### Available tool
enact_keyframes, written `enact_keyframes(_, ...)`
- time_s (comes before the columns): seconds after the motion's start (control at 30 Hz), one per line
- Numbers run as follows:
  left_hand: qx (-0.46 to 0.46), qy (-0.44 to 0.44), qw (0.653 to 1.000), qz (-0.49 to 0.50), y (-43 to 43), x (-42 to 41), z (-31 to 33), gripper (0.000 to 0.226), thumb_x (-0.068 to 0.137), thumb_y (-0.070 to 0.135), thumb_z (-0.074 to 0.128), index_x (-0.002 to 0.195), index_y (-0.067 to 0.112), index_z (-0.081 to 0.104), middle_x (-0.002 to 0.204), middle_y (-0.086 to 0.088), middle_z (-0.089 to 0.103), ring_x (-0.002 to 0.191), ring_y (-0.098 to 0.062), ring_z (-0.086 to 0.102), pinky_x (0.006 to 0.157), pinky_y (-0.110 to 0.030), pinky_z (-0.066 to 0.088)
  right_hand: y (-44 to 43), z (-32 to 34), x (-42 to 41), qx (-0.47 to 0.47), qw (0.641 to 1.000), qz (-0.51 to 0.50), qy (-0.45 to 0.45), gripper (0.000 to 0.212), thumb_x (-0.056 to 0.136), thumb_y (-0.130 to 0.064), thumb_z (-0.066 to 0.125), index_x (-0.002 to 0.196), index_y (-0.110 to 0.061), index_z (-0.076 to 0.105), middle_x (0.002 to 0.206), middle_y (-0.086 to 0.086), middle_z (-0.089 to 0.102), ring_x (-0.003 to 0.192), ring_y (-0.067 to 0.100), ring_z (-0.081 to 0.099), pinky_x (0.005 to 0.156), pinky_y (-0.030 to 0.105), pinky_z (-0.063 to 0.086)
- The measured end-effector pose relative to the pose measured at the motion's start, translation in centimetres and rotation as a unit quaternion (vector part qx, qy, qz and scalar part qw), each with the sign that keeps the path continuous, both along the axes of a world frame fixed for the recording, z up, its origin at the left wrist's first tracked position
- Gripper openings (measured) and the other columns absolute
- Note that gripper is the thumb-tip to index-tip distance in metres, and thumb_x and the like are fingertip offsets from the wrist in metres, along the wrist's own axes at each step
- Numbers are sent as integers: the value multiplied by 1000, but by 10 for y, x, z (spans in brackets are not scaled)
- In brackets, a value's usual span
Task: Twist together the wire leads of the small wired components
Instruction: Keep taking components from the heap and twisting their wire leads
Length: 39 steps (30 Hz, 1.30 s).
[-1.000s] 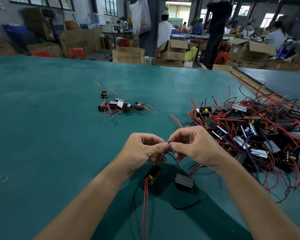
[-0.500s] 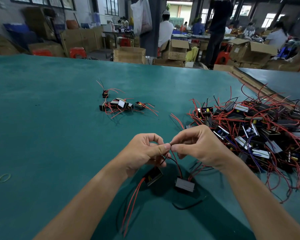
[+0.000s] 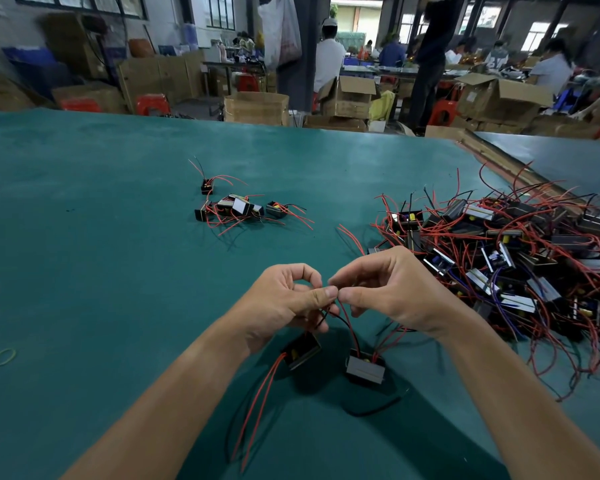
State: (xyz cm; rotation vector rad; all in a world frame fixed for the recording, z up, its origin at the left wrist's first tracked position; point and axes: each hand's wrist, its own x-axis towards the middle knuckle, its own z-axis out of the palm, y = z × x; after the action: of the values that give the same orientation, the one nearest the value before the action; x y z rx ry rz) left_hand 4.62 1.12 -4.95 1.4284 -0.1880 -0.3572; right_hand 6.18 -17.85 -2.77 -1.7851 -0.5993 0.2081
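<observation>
Closest in, loose red wires [image 3: 257, 403] are trailed toward the viewer from the left component [image 3: 302, 351], a small black block that's tilted under the left hand [image 3: 291, 299]. Whether it's lifted clear of the green counter [image 3: 101, 289] can't be told. The right component [image 3: 365, 368] is laid flat on the counter just beside it, below the right hand [image 3: 388, 292].

From both blocks the wire leads [image 3: 349, 323] are run up to one spot between the hands. There the ends are pinched by thumb and forefinger of each hand, with the fingertips nearly touching.

The leads would probably be judged thin, soft and a bit springy, and the blocks light enough to dangle. The best hold is likely right near the tips, since the insulation looks slick and fine strands could be snapped by overtwisting.

Further out, a rubber band [image 3: 3, 356] is left lying on the far left. A small bunch of components [image 3: 239, 209] is gathered mid-counter, well apart from a big tangled pile [image 3: 516, 258] on the right. Pale labels can be seen on pieces there, but no writing can be read. Nothing can be read on the cardboard boxes [image 3: 257, 107] at the back either.
</observation>
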Motion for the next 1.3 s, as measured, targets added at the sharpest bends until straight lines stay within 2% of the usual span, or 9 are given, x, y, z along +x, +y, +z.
enact_keyframes(0.17, -10, -6, 1000, -8, 0, 0, 0, 23, 74, 13, 72, 82, 11, 51, 73, -14, 71, 47, -16, 59, 55, -26, 55, 1, 1, -1, -17, 1000, -15, -2, 34, 82, 6, 72, 75, -26, 79, 70, 3, 74, 64, 9, 66, 57, 21, 54)
enact_keyframes(0.33, 8, -17, 1000, -6, 0, 0, -1, 21, 79, -5, 71, 81, 10, 56, 73, -10, 72, 52, -17, 63, 53, -21, 51, 1, 1, -1, -25, 999, -38, -10, 32, 80, 5, 74, 73, -26, 79, 68, 4, 73, 62, 11, 64, 57, 22, 55)
enact_keyframes(0.5, 82, -54, 995, 2, -4, -2, -2, 5, 78, 9, 77, 78, 5, 75, 72, -8, 69, 61, -14, 50, 54, -15, 40, 3, -1, 0, -22, 997, -61, -31, 30, 79, 5, 74, 72, -25, 78, 67, 7, 73, 58, 12, 64, 56, 23, 55)
enact_keyframes(0.77, 83, -67, 994, 36, -7, -2, -5, 10, 82, 8, 73, 79, -2, 74, 58, 0, 64, 51, -7, 45, 50, -14, 38, 3, -4, 3, -42, 995, -84, -47, 23, 81, 2, 72, 76, -20, 78, 68, 7, 73, 60, 15, 63, 59, 28, 58)
enact_keyframes(0.9, 87, -72, 992, 56, -8, -2, -5, 9, 80, 5, 76, 71, 7, 75, 57, -1, 65, 49, -6, 48, 49, -15, 39, 0, -3, 4, -71, 994, -65, -43, 16, 84, -1, 72, 76, -14, 78, 71, 13, 73, 63, 17, 63, 59, 30, 58)
enact_keyframes(1.0, 113, -85, 987, 79, -8, 0, -6, 14, 77, 4, 78, 66, 13, 76, 58, -1, 67, 50, -6, 50, 51, -17, 40, 1, -3, 3, -101, 991, -62, -54, 13, 86, -5, 70, 74, -8, 73, 71, 20, 69, 60, 18, 59, 62, 42, 57)
enact_keyframes(1.1, 136, -104, 981, 91, -9, 0, -7, 15, 76, 4, 79, 65, 14, 77, 60, -1, 69, 53, -6, 51, 53, -18, 41, 1, -4, 3, -140, 986, -65, -61, 17, 87, -7, 68, 70, -10, 69, 60, 10, 63, 55, 16, 57, 60, 45, 53)
enact_keyframes(1.2, 138, -112, 981, 83, -10, -1, -6, 13, 78, 6, 77, 68, 13, 76, 62, -2, 70, 55, -8, 53, 54, -19, 43, 0, -4, 6, -149, 985, -80, -44, 19, 87, -7, 68, 67, -10, 68, 56, -1, 60, 52, 15, 55, 58, 39, 49)
enact_keyframes(1.3, 125, -105, 984, 66, -9, -2, -4, 16, 84, 8, 73, 69, 14, 75, 59, 1, 66, 54, -11, 50, 54, -19, 41, -2, -3, 7, -135, 987, -81, -31, 16, 87, -7, 69, 71, -6, 70, 57, -2, 62, 51, 13, 56, 58, 34, 49)
